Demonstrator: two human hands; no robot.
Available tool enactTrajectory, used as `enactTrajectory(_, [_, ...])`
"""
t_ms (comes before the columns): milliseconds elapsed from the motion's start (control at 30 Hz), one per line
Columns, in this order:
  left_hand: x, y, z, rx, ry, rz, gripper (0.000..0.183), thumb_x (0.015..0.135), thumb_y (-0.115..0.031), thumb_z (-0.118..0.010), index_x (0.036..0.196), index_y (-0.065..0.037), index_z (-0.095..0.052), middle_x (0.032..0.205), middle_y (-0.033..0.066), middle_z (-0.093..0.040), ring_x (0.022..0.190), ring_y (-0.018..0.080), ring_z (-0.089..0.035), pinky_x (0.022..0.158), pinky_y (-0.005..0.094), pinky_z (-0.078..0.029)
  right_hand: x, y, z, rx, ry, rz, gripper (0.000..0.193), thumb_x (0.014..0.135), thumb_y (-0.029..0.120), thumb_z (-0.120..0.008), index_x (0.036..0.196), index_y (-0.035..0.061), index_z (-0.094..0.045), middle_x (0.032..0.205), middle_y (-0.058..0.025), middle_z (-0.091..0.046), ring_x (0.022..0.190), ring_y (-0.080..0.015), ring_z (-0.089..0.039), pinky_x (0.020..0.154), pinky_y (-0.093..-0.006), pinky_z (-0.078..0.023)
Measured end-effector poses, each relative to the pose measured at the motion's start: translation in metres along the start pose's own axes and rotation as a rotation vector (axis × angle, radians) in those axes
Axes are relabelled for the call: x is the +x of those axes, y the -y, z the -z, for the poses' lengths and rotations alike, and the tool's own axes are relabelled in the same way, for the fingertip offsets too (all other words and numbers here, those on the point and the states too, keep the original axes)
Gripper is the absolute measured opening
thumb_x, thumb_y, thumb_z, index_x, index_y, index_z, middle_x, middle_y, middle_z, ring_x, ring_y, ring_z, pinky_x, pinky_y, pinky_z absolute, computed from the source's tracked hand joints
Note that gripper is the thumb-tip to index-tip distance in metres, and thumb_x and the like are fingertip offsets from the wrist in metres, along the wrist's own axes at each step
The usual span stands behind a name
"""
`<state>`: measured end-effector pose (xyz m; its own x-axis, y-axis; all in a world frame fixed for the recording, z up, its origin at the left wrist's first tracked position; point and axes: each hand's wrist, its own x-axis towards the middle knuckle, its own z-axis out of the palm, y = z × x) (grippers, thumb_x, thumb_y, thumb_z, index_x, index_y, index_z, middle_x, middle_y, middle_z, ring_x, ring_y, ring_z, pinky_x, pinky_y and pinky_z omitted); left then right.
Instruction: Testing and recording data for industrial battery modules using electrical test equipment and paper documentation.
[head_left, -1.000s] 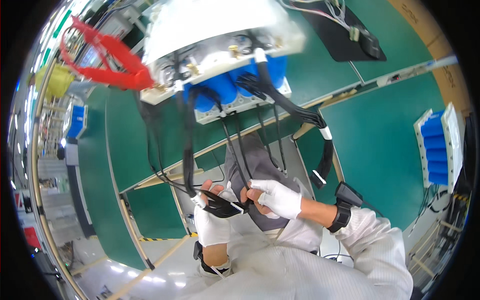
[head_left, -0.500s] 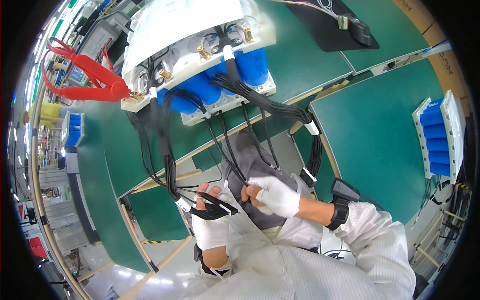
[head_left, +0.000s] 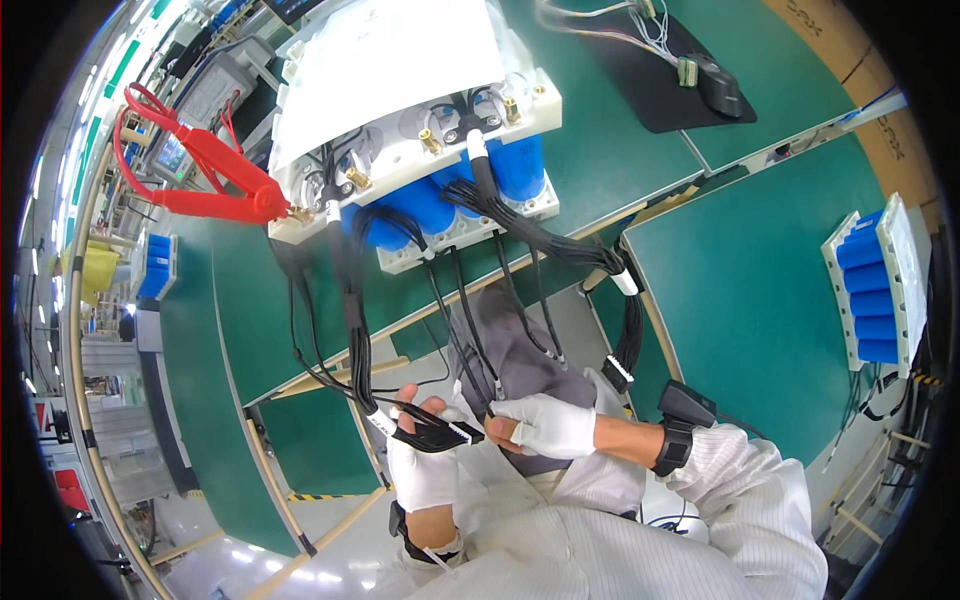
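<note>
My left hand (head_left: pixel 420 465), in a white glove, grips a black multi-pin connector (head_left: pixel 437 435) at the end of a black wire harness (head_left: pixel 350 320). My right hand (head_left: pixel 545 425), also gloved, touches the right end of that connector and pinches a thin black wire (head_left: pixel 470 340). The wires run up to a white module with blue cylindrical cells (head_left: pixel 430 150) on the green bench (head_left: pixel 740 270). Another black connector (head_left: pixel 617 372) hangs loose to the right.
A red clamp (head_left: pixel 205 175) is clipped to the module's left corner. A tray of blue cells (head_left: pixel 880 285) stands at the right edge. A black mat with a small device (head_left: pixel 665 75) lies at the back. A black wrist strap (head_left: pixel 680 435) sits on my right forearm.
The view has shifted so the module sits lower and more central. My hands have stayed together on the connector, with the left hand now gripping it more squarely.
</note>
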<state>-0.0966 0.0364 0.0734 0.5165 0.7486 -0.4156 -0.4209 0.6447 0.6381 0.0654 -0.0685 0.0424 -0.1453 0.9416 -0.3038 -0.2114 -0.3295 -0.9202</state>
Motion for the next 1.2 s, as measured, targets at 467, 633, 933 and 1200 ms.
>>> enactTrajectory(467, [0.006,0.006,0.012,0.141,-0.019,-0.004,0.031,0.089,-0.035,-0.064,0.107,-0.010,-0.057,0.096,0.0088,-0.064,0.080,0.0231,-0.061,0.073,0.0345,-0.049,-0.001,0.015,-0.001,0.444,-0.307,0.033,0.012,0.095,0.011,-0.052,0.101,0.0012,-0.056,0.078,-0.0046,-0.063,0.062,-0.0055,-0.045,0.056,-0.0209,-0.038])
enactTrajectory(633, [0.005,0.009,0.012,0.137,0.006,-0.053,0.030,0.089,-0.037,-0.063,0.104,-0.012,-0.056,0.094,0.0078,-0.065,0.079,0.0219,-0.060,0.071,0.0345,-0.049,-0.001,0.009,-0.004,0.458,-0.302,0.037,0.013,0.095,0.012,-0.052,0.102,0.0009,-0.055,0.078,-0.0053,-0.063,0.062,-0.0056,-0.044,0.056,-0.0210,-0.038])
enactTrajectory(933, [0.006,0.013,0.001,0.187,-0.053,-0.089,0.032,0.090,-0.036,-0.062,0.109,-0.011,-0.056,0.091,0.0088,-0.065,0.073,0.0211,-0.061,0.066,0.0337,-0.049,0.001,0.007,0.000,0.519,-0.260,0.030,0.011,0.095,0.012,-0.055,0.099,0.0019,-0.055,0.079,-0.0077,-0.063,0.060,-0.0059,-0.044,0.053,-0.0212,-0.035])
enactTrajectory(1200, [0.031,0.012,0.045,0.171,-0.338,-0.007,0.033,0.091,-0.021,-0.052,0.122,-0.009,-0.052,0.091,0.0052,-0.056,0.081,0.0172,-0.055,0.067,0.0343,-0.048,-0.013,0.023,0.039,0.371,-0.982,0.416,0.021,0.095,0.022,-0.054,0.093,0.0025,-0.058,0.072,-0.0034,-0.059,0.061,-0.0097,-0.052,0.055,-0.0239,-0.042])
